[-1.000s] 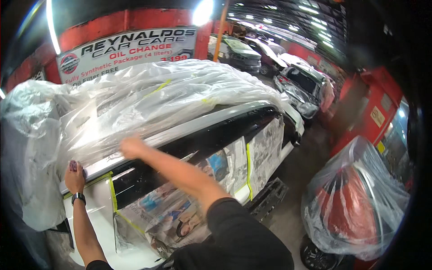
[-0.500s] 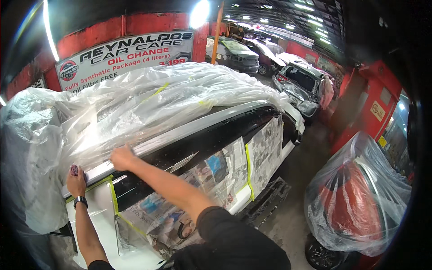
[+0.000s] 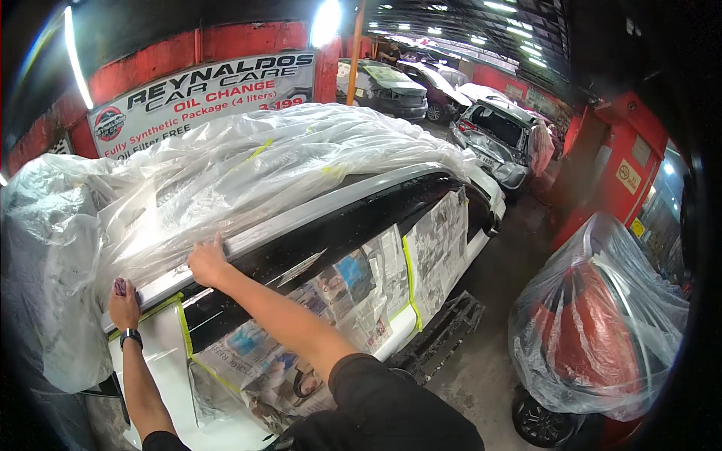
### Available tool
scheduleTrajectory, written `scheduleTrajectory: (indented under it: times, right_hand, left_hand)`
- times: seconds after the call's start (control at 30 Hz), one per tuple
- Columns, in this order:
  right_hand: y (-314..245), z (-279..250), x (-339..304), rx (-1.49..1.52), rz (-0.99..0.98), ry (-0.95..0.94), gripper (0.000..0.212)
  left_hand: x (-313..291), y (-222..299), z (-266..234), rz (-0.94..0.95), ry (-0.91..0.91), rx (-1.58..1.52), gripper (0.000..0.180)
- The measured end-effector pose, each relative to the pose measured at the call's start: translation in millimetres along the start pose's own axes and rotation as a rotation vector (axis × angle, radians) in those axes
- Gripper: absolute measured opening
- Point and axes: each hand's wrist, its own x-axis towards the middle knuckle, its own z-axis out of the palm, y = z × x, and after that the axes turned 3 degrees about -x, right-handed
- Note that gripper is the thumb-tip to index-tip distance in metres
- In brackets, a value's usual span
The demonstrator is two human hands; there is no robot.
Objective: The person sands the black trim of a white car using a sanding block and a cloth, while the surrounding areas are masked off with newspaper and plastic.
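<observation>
My left hand (image 3: 125, 308), with a dark watch on its wrist, is closed round a small dark maroon wad (image 3: 120, 286). It rests at the rear end of a car's pale roof-side strip (image 3: 301, 217). My right hand (image 3: 208, 265) lies farther along this strip, its fingers apart and bent over it; their undersides are hidden. Clear plastic sheeting (image 3: 226, 161) covers the roof beside both hands. Below them, newspaper (image 3: 353, 282) and yellow-green masking tape (image 3: 411, 278) cover parts of the car's side. White bodywork (image 3: 158, 349) shows under my left arm.
At right stands a red vehicle (image 3: 594, 338) draped in clear plastic. A dark slatted piece (image 3: 444, 334) sits low beside the masked car. Farther off are a silver damaged car (image 3: 496, 143), other cars, an orange post (image 3: 355, 52) and a wall banner (image 3: 203, 98).
My right hand has shifted slightly along the strip; its fingers, blurred before, now show apart. The left hand keeps its grip on the wad. The whole view has shifted a little.
</observation>
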Motion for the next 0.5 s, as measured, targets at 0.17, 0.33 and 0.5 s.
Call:
scheduleTrajectory:
  times: [0.17, 0.33, 0.5]
  right_hand:
    - [62, -18, -28, 0.234, 0.046, -0.011, 0.027]
    - [64, -14, -41, 0.196, 0.137, 0.099, 0.033]
    - [56, -15, -32, 0.09, 0.15, 0.061, 0.035]
  left_hand:
    - [-3, 25, -16, -0.116, -0.136, 0.012, 0.054]
    - [-2, 8, -6, -0.072, -0.09, 0.005, 0.058]
    - [-2, 0, 2, -0.004, -0.022, 0.036, 0.053]
